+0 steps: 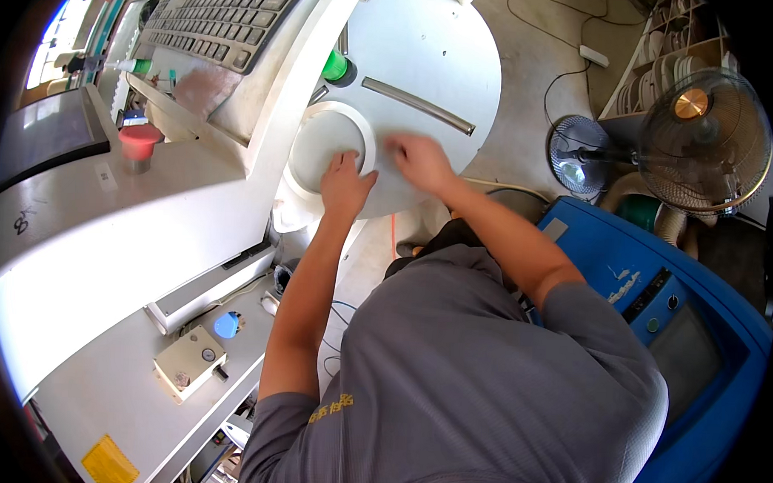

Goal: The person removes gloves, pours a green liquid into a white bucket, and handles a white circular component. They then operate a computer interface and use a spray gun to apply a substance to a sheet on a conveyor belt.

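A white round ring-rimmed dish (369, 139) with a grey flat inside lies at the near left of a large pale round table (448, 60). My left hand (346, 187) rests over its near right part, fingertips on the grey inside and thumb held apart. Just right of the dish, above the table, is my right hand (421, 164), its fingers curled in and blurred at the tips. Whatever it may pinch is too small or hidden. Beyond the hands a narrow metal strip (418, 105) is set in the table, and a green-topped cylinder (335, 66) stands near the dish.
On the left a white machine housing (140, 233) carries a dark keyboard (224, 19) and a red-lidded container (140, 139). A blue machine cabinet (624, 258) stands close on my right. Farther right are a pedestal fan (705, 138) and a shelf rack (665, 60). Cables cross the floor.
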{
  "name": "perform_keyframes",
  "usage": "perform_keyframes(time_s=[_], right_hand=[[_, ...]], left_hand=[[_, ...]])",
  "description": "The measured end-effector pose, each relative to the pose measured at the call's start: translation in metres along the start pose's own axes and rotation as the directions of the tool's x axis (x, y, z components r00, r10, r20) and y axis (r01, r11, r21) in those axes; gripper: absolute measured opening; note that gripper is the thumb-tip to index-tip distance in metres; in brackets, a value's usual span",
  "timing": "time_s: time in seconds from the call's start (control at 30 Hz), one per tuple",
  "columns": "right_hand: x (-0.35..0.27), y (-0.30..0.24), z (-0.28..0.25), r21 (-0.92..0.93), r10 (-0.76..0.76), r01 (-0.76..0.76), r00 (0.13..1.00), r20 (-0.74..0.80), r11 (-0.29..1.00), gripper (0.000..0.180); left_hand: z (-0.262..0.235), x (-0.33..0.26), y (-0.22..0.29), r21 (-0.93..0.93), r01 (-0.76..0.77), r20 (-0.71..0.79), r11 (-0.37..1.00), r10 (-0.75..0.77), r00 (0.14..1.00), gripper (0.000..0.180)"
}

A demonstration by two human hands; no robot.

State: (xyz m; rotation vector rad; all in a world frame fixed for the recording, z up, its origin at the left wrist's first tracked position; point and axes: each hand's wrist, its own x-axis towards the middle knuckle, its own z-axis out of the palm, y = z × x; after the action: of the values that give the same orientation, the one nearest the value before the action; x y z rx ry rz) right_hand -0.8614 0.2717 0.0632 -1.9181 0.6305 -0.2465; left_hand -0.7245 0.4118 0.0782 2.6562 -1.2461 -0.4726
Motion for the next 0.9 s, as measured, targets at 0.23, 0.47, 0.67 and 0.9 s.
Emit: perform_keyframes(time_s=[0.23, 0.47, 0.67, 0.9], right_hand=[[0.177, -0.014, -0.003, -0.234, -0.251, 0.164, 0.874, -0.417, 0.958, 0.053], [0.179, -0.02, -0.007, 0.472, 0.001, 0.083, 0.985, -0.175, 0.878, 0.045], [0.104, 0.024, -0.017, 0.575, 0.271, -0.084, 0.93, -0.248, 0.814, 0.047], [0.034, 0.015, -0.026, -0.17, -0.354, 0.336, 0.931, -0.086, 0.926, 0.066]], left_hand=[[-0.004, -0.015, -0.024, 0.021, -0.108, 0.0, 0.994, 0.108, 0.994, 0.035], [-0.008, -0.019, -0.022, -0.055, -0.067, 0.039, 0.996, 0.069, 0.997, 0.036], [0.023, 0.025, 0.049, -0.047, 0.053, -0.063, 0.997, -0.056, 0.996, 0.043], [0.027, 0.002, 0.034, -0.068, -0.154, -0.144, 0.986, 0.143, 0.979, 0.049]])
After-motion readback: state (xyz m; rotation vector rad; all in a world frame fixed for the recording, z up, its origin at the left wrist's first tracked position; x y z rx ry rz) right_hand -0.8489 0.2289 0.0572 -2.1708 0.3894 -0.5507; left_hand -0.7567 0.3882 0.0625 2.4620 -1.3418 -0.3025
